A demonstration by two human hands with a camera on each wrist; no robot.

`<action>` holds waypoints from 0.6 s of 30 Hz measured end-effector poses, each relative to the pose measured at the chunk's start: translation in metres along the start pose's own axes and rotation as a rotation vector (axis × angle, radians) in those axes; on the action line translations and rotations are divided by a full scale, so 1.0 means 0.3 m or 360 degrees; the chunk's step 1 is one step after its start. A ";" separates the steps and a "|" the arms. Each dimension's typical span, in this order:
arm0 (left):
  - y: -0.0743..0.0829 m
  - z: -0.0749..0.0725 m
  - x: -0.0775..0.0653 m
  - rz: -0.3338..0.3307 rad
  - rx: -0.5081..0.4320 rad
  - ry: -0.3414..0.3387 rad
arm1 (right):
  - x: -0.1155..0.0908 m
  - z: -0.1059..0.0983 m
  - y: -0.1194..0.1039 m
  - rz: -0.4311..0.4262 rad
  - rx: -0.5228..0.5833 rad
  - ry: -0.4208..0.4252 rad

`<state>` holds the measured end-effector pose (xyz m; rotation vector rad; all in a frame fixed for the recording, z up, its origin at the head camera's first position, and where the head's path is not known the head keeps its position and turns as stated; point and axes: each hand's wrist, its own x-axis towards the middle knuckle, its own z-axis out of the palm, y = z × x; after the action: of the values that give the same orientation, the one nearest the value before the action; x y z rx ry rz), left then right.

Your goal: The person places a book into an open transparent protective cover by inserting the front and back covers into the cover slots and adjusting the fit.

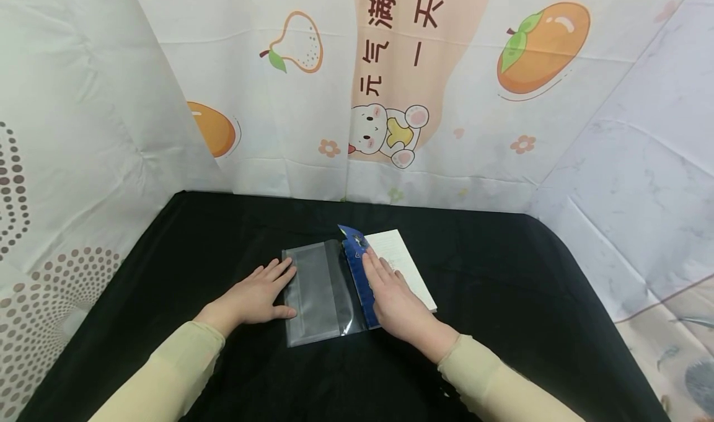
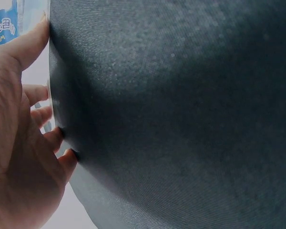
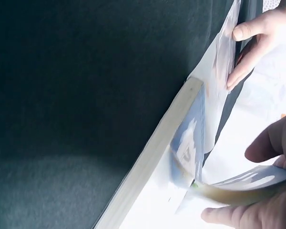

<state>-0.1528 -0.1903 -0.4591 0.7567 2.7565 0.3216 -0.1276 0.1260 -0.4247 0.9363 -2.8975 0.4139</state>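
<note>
A book with white pages lies on the black cloth, its blue front cover lifted and bent back. To its left spreads a clear plastic book jacket. My left hand rests on the jacket's left edge, fingers spread. On the blue cover, my right hand lies with its fingers extended along it, hiding part of the book. From the right wrist view, the bent cover curves up between the thumb and fingers of my right hand, with the thumb apart from it.
Black cloth covers the table around the book. White printed curtains hang behind and at both sides. Beyond the table's right edge, a pale patterned cloth shows.
</note>
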 end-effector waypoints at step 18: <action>0.001 -0.004 0.000 0.0002 0.0011 -0.0008 | 0.009 0.004 -0.021 0.0154 0.0308 -0.0285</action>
<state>-0.1531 -0.1903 -0.4580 0.7596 2.7539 0.3103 -0.1262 0.1192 -0.4242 0.9025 -3.1193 0.6605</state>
